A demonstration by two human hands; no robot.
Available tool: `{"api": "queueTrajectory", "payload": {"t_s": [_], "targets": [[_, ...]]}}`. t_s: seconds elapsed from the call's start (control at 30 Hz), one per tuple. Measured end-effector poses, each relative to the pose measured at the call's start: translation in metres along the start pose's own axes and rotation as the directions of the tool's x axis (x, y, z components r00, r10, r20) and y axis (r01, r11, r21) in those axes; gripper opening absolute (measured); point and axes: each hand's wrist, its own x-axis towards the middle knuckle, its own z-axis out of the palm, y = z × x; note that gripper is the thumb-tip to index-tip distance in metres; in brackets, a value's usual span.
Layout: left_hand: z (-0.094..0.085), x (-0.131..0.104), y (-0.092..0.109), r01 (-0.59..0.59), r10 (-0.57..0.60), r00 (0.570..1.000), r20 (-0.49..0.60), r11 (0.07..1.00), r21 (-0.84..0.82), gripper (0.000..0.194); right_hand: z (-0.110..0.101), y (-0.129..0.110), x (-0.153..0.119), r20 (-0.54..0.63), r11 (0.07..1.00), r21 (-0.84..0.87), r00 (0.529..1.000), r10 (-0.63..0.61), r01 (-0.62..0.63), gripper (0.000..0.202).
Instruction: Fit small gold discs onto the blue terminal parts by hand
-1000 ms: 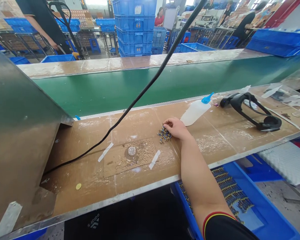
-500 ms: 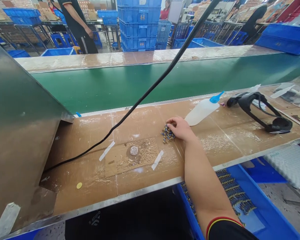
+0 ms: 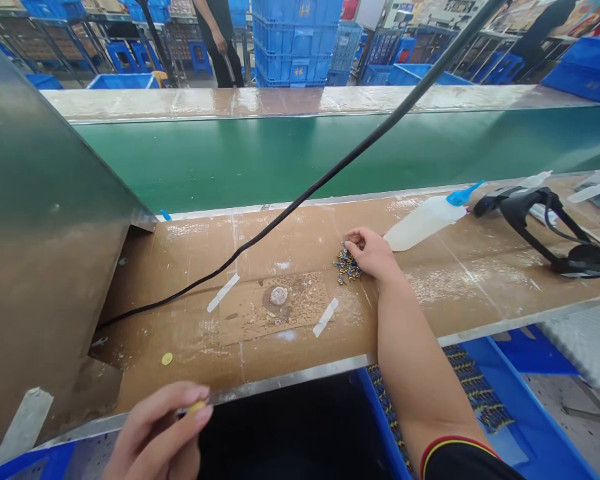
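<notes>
Hands, two: left hand [image 3: 160, 437], lower left, pinches one small yellow piece [image 3: 197, 406]; right hand [image 3: 373, 253], right of centre, touches one pile of small parts [image 3: 346, 268], its grip unclear. Beyond: one bottle [image 3: 420, 224], centre right; two tape strips [image 3: 223, 292], lower centre.

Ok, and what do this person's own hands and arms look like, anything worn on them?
The left hand and the right hand are ungloved. The right forearm is bare up to a short black sleeve edged with red and yellow trim. No watch or bracelet shows on the right wrist. No left sleeve is in view.
</notes>
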Motion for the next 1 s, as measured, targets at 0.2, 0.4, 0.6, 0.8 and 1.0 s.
{"api": "queueTrajectory", "payload": {"t_s": [0.2, 0.4, 0.6, 0.8, 1.0], "targets": [[0.068, 0.097, -0.009, -0.22, 0.266, 0.958, 0.11, 0.924, -0.313, 0.032, 0.003, 0.0, 0.0, -0.053, 0.999, -0.02, 0.997, -0.051, 0.05, 0.007], [0.121, 0.106, -0.04, -0.077, 0.123, 0.988, 0.094, 0.919, -0.387, 0.03, -0.002, -0.011, -0.006, -0.16, 0.997, -0.003, 0.984, -0.078, 0.078, 0.009], [0.122, 0.096, -0.057, 0.324, -0.237, 0.943, 0.235, 0.817, -0.477, 0.027, -0.003, -0.057, -0.037, -0.178, 0.92, 0.17, 0.93, -0.323, 0.352, 0.014], [0.121, 0.101, -0.057, 0.658, -0.508, 0.746, 0.43, 0.469, -0.589, 0.031, 0.003, -0.115, -0.075, 0.056, 0.673, 0.301, 0.692, -0.72, 0.676, 0.006], [0.125, 0.102, -0.063, 0.667, -0.523, 0.734, 0.433, 0.438, -0.603, 0.024, 0.005, -0.123, -0.082, 0.156, 0.623, 0.324, 0.609, -0.777, 0.712, 0.017]]}}
